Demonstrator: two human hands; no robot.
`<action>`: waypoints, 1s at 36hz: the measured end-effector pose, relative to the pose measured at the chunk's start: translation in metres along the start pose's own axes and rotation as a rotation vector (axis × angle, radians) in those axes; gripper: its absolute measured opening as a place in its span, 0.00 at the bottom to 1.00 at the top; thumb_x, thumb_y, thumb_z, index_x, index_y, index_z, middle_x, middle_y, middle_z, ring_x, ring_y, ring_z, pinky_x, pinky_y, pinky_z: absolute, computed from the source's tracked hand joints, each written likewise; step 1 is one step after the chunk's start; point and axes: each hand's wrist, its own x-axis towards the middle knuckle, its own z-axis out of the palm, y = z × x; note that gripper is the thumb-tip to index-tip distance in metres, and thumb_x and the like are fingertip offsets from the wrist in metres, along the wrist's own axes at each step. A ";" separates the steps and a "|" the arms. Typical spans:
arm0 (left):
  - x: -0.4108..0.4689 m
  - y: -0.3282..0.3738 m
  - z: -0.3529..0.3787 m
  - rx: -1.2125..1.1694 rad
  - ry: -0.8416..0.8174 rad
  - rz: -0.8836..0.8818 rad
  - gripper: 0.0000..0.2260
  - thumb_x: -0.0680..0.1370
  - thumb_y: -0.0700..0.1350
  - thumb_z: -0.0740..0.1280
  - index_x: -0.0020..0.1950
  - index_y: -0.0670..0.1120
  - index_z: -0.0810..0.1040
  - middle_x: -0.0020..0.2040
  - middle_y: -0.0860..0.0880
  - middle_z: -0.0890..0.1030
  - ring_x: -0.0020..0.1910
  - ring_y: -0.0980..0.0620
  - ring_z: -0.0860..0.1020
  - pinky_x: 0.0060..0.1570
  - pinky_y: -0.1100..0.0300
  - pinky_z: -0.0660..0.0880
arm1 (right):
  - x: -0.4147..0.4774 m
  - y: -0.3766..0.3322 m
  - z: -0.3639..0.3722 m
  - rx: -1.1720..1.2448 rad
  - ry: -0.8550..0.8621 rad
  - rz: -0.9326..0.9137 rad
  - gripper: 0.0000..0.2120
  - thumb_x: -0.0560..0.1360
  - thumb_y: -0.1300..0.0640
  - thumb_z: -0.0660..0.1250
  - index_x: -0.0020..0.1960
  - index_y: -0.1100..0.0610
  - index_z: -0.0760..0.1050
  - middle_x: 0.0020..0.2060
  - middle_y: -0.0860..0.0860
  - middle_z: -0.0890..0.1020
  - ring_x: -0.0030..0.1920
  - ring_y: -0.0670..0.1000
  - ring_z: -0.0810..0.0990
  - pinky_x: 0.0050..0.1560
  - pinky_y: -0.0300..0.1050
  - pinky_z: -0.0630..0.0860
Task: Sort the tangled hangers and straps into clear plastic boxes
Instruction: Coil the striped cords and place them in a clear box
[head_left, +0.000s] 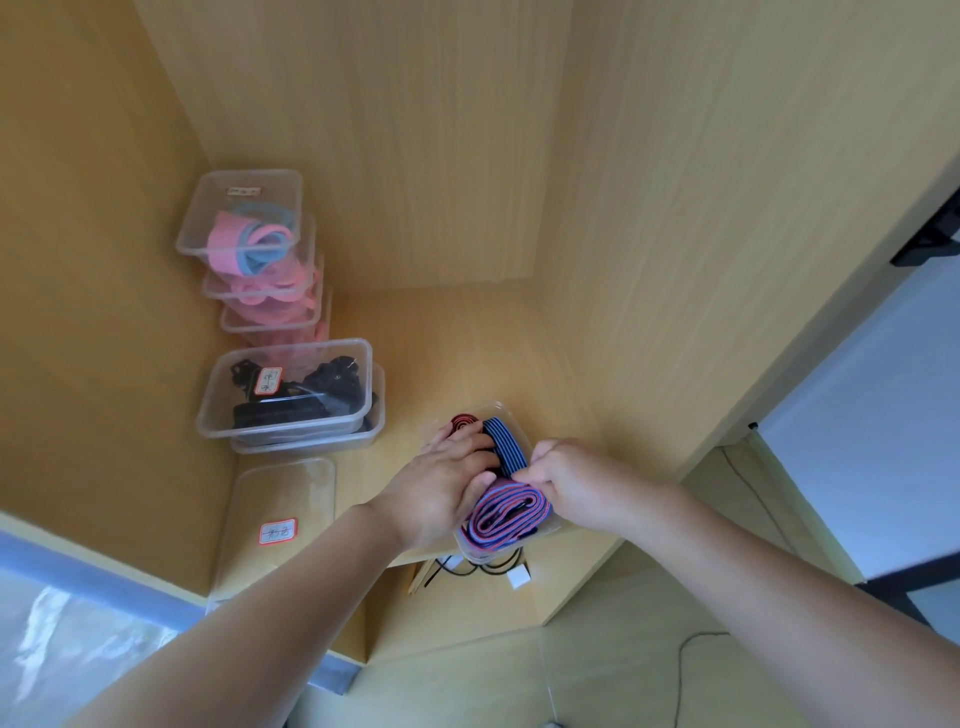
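Pale wood shelf (467, 338) in a cupboard, seen from the head camera. Far left, pink-strap boxes (239, 213) are stacked; nearer, black-strap boxes (285, 389) are filled too, so most sorting looks done. Near right, an open box (545, 530) holds rolled striped straps (506, 512). The left hand (441, 483) presses them with flat fingers, and the right hand (566, 480) has its grip pinched on the pink-blue roll. Its lid (280, 483) lies near left — not yet fitted. Red-edged labels (278, 531) carry handwriting — unreadable.

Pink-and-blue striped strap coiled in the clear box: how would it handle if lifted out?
The pink-and-blue striped fabric strap is probably floppy: it lies folded in soft loops. It would likely uncoil once lifted, as no tie shows.
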 end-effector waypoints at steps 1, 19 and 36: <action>0.000 -0.001 0.001 0.026 -0.007 -0.001 0.36 0.78 0.67 0.39 0.65 0.47 0.75 0.68 0.50 0.72 0.76 0.50 0.57 0.76 0.49 0.49 | 0.000 -0.001 0.001 -0.023 -0.021 -0.004 0.08 0.78 0.57 0.65 0.45 0.58 0.81 0.45 0.53 0.75 0.45 0.54 0.77 0.47 0.49 0.73; -0.001 0.012 0.002 0.105 0.043 -0.054 0.29 0.78 0.63 0.43 0.65 0.49 0.73 0.70 0.53 0.69 0.77 0.54 0.54 0.74 0.58 0.36 | -0.005 -0.011 -0.007 -0.265 -0.171 -0.086 0.10 0.82 0.55 0.59 0.51 0.63 0.71 0.48 0.51 0.69 0.46 0.55 0.75 0.43 0.43 0.69; -0.026 0.004 0.005 -0.041 0.289 -0.126 0.16 0.77 0.54 0.61 0.55 0.44 0.78 0.60 0.46 0.77 0.60 0.46 0.76 0.58 0.53 0.74 | 0.013 0.001 -0.016 -0.055 -0.046 -0.065 0.06 0.73 0.63 0.67 0.43 0.64 0.83 0.41 0.59 0.82 0.45 0.56 0.79 0.49 0.50 0.75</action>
